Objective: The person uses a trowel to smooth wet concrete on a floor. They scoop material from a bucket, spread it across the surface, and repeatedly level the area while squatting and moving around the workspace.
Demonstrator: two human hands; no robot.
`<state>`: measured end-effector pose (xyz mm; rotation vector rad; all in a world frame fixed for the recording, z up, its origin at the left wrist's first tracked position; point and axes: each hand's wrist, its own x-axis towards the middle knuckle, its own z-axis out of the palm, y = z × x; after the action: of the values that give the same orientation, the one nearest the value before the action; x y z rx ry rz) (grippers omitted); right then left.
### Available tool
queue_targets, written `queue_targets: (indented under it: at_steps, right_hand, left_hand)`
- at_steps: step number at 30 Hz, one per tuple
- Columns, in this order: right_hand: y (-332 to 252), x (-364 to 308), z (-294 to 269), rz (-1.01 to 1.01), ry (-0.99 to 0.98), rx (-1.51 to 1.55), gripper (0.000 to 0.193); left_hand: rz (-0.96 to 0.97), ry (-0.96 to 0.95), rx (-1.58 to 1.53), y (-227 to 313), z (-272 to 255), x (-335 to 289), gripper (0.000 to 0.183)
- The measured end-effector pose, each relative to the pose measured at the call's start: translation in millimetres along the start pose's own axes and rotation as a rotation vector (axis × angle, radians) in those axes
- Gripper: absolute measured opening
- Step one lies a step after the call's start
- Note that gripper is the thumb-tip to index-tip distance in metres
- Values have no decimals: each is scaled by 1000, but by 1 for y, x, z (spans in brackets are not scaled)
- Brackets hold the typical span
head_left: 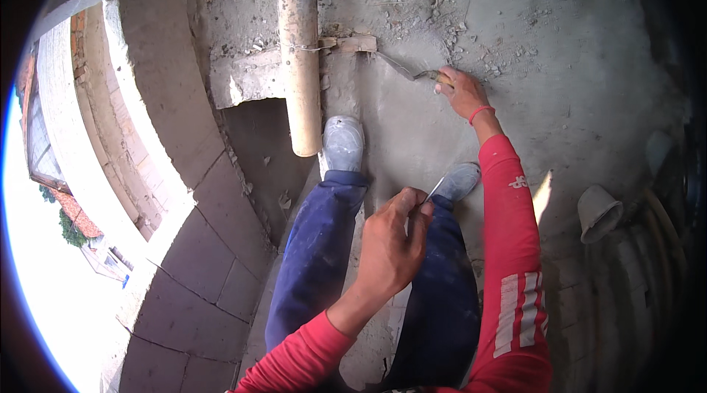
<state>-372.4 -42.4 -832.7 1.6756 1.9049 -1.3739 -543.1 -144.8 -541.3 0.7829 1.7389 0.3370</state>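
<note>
L hand point(392, 243) up, R hand point(465, 95) fwd

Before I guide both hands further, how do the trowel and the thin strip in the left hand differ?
The trowel shows a broad, tapering blade; the thin strip shows only a narrow sliver.
The trowel points up-left in the picture, from the outstretched right hand; the strip points up-right, pinched in the left hand, nearer the body.
Both are hand-held. The strip's full shape is hidden.
</note>
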Motion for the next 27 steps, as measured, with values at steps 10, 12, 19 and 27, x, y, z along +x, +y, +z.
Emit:
queue_targets:
  at_steps: [10,12,19,27]
  right_hand:
    - [12,-3,-30,33,206,131,46]
    - [-3,-2,-11,-35,174,100,47]
    - [-24,26,-12,-26,162,27,40]
    - [-80,35,-53,-20,272,-246,34]
  left_hand:
    - [-48,-1,-62,6,-6,1,13]
    - [-42,-13,-61,7,-6,0,13]
    - [-27,-7,-56,10,-8,4,13]
    - [-61,15,-136,11,-22,4,12]
